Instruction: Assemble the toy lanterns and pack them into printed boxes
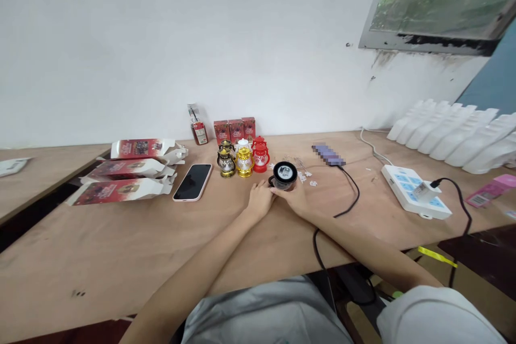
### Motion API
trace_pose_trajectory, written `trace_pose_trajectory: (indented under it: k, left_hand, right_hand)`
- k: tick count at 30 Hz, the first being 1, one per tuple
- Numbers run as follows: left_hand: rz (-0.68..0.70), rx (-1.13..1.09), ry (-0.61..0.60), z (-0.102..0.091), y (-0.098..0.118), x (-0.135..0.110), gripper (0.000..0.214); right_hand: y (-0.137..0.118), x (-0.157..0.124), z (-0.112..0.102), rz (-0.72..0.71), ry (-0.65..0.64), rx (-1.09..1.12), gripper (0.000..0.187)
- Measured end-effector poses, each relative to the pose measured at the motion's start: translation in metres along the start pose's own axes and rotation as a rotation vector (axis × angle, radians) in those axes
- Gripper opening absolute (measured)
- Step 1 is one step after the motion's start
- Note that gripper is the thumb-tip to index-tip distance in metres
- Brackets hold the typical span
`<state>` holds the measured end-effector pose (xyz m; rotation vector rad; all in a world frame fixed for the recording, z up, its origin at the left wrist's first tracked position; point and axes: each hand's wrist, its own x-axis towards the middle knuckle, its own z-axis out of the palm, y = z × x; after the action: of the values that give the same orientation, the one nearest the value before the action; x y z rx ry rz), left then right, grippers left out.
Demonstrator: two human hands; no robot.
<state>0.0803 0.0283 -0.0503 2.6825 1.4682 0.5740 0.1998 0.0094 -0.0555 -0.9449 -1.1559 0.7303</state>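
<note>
Both my hands rest on the wooden table (121, 247) around a small black lantern (285, 174) lying with its round underside facing me. My right hand (293, 199) grips it from below, fingers curled round its body. My left hand (260, 199) sits at its left side, fingers bent, tips touching or nearly touching it. Just behind stand several small toy lanterns: a dark one (226, 162), a gold one (244, 162), a white one (242, 144) and a red one (260, 155). Tiny white bits (308, 177) lie to the right of the black lantern.
A phone (193, 181) lies face up left of the lanterns, beside three flattened red boxes (129, 172). Three small red boxes (235, 129) and a sachet (197, 128) stand at the wall. A white power strip (415, 192), black cable (350, 193) and white pouches (451, 131) lie right.
</note>
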Motion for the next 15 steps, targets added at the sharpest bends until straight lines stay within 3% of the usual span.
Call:
trace_pose_trajectory:
  k: [5,10,13,15]
  left_hand:
    - [-0.030,-0.081,0.086,-0.004,-0.011,-0.003,0.012]
    - [-0.082,-0.197,0.311,-0.032,-0.022,-0.015,0.021]
    - [0.074,-0.334,0.641,-0.053,-0.016,-0.024,0.019]
    - [0.254,-0.347,0.756,-0.060,-0.009,-0.029,0.014]
  right_hand:
    - [0.001,-0.002,-0.004,-0.099,-0.016,-0.119,0.050]
    - [0.001,-0.001,-0.006,-0.201,-0.090,-0.116,0.032]
    - [0.002,-0.001,-0.005,-0.191,-0.102,-0.144,0.034]
    - [0.001,-0.001,-0.005,-0.188,-0.133,-0.165,0.033]
